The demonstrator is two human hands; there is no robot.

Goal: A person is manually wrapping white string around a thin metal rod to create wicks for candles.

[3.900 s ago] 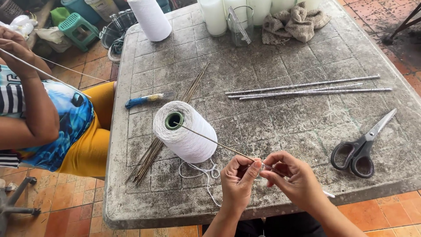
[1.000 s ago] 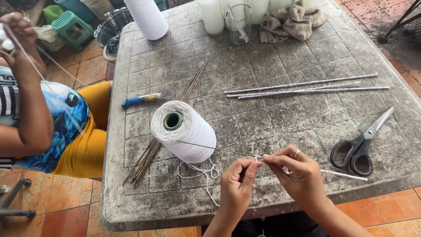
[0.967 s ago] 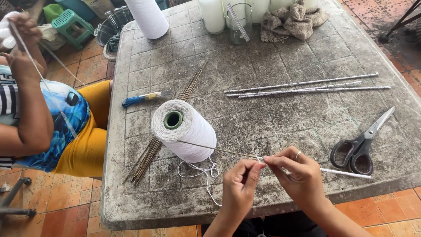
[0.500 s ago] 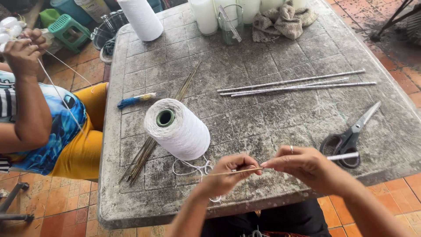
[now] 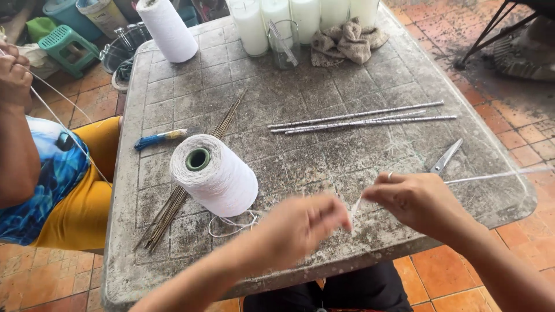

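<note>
Grey tiled table [image 5: 173, 98] fills the view. Blurred left hand [image 5: 300, 228] looks curled, its grip unreadable. Right hand [image 5: 419, 199] pinches a thin wrapped stick [image 5: 491, 174], hiding most of the scissors [image 5: 445, 157].

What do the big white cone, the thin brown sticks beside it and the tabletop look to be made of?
Cone: wound white string, likely cotton, matte with fine ridges, on a green core. Sticks: thin, brown, straight, probably bamboo or wood. Tabletop: grey, gridded, worn and stained; possibly weathered plastic or cement, hard to tell.

Worn grey tiled table [image 5: 173, 104] on terracotta tile floor [image 5: 520, 115], green plastic stool [image 5: 66, 46] nearby, daylight.
</note>
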